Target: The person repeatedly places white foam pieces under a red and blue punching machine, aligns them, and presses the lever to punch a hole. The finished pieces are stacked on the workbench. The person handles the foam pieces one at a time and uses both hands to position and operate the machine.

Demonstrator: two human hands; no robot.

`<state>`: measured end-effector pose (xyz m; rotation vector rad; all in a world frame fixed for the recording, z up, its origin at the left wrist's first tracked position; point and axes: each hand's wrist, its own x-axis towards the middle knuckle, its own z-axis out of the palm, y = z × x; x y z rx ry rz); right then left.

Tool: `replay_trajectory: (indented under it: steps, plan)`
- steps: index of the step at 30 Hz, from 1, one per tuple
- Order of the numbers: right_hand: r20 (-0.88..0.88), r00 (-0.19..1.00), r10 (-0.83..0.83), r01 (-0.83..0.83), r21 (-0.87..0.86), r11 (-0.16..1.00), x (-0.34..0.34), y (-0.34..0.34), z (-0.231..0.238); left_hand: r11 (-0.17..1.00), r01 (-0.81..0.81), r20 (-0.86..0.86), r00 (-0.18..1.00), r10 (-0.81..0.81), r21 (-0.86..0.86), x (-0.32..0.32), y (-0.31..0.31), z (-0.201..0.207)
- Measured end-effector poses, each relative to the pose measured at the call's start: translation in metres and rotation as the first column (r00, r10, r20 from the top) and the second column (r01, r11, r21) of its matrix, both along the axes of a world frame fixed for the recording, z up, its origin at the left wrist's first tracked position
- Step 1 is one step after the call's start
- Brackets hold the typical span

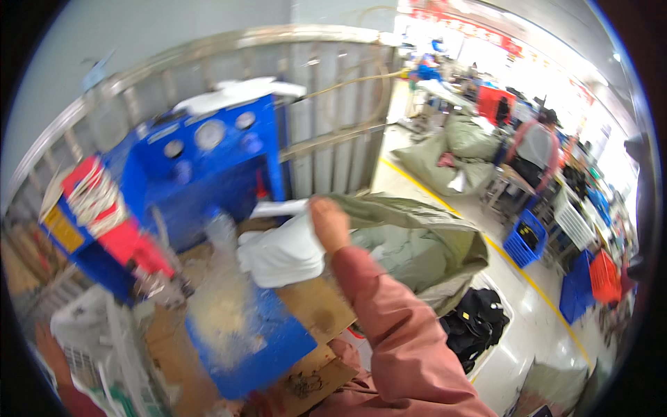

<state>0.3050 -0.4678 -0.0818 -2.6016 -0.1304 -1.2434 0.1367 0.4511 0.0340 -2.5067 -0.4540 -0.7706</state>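
My right arm, in a pink sleeve, reaches forward to the mouth of a green woven sack (445,233). My right hand (330,226) looks closed at the near left end of the sack's rim; its fingertips are hidden. Pale green and white pieces lie inside the sack. Just left of this hand is a stack of white folded sheets (281,254), close to or touching the fingers. Far to the left, my left hand (52,351) is beside a white plastic basket (87,326), dim and blurred, its fingers unclear.
A blue machine housing with gauges (208,135) stands ahead. Below it is a dusty blue plate (253,340) by cardboard (319,306). A red cloth-like piece (114,215) hangs at left. Black items (476,323) fill a white tub. Beyond the yellow line (500,250), a person (535,149) sits near baskets.
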Motion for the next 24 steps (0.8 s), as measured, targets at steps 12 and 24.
replay_trajectory:
  steps: [12,24]
  plan:
    - [-0.004,0.997,0.077,-0.077,0.006,0.997,-0.047,-0.035,0.017,0.678,0.568,-0.071,0.74,-0.669,-0.467,-0.047,-0.332,0.021]
    - [-0.497,0.826,0.267,-0.088,0.354,0.931,-0.094,0.031,-0.044,0.091,-0.043,-0.1,0.547,-0.831,-0.995,-0.161,-0.436,-0.088]
